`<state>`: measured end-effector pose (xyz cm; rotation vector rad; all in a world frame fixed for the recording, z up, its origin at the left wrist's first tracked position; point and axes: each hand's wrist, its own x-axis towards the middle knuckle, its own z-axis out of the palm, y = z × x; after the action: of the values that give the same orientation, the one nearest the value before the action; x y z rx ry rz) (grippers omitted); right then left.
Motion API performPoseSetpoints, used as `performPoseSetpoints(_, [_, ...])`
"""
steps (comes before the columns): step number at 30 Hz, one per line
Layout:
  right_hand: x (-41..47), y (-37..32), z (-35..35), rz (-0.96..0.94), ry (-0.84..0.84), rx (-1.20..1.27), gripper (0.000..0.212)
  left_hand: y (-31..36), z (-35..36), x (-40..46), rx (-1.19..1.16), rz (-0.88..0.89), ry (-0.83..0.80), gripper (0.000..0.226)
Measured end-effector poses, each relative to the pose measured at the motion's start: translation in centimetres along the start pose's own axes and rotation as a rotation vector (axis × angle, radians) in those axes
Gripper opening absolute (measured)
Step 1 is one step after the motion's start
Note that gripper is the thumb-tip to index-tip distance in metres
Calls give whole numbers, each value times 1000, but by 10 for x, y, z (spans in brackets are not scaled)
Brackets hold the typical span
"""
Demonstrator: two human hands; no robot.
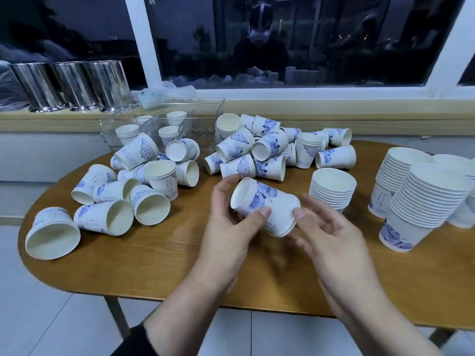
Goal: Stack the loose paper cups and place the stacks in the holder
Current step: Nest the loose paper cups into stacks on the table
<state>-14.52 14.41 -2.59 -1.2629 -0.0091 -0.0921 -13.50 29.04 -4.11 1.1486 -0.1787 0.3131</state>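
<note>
Above the wooden table point(159, 255) I hold a short stack of white paper cups with blue flower print point(267, 204), lying sideways with its base end pointing up-left. My left hand point(228, 227) grips it, thumb on the side. My right hand point(326, 235) pinches the rim end with thumb and fingers. Several loose cups point(123, 199) lie tipped over on the left, and another heap of cups point(272, 150) lies at the middle back. The clear plastic holder point(164, 124) at the back holds a few short stacks.
Tall upright cup stacks stand on the right: a low stack point(332, 191), a leaning stack point(421, 209) and a far stack point(395, 181). Shiny metal canisters point(74, 86) line the window sill at back left. The table's rounded front edge is near me; tiled floor lies below.
</note>
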Motion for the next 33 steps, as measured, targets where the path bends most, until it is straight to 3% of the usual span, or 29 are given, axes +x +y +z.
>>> performPoseSetpoints(3, [-10,-15,8,-55,16,-42,14,2,5,-4,-45,-54,-32,61])
performPoseSetpoints(6, [-10,-43,9,-235,94,-97,11,5,9,-4,11,-74,-103,59])
performPoseSetpoints(9, [1,-83,-4,-579,174,-562,16,7,3,0,229,-30,-90,49])
performPoseSetpoints(12, [23,-105,-17,-744,227,-1019,27,7,-8,3,421,8,-48,36])
performPoseSetpoints(18, [59,-89,-38,-720,62,-1300,33,16,-30,5,501,4,47,21])
performPoseSetpoints(22, [65,-67,-42,-581,-134,-1516,32,25,-38,2,596,30,63,21])
performPoseSetpoints(24, [62,-55,-44,-618,-158,-1517,32,31,-42,1,673,51,52,23])
performPoseSetpoints(28, [31,-49,-20,-867,-61,-1235,31,45,-59,-2,809,115,57,25])
performPoseSetpoints(33, [11,-4,48,-752,-305,-1047,29,78,-121,-8,1080,276,205,23])
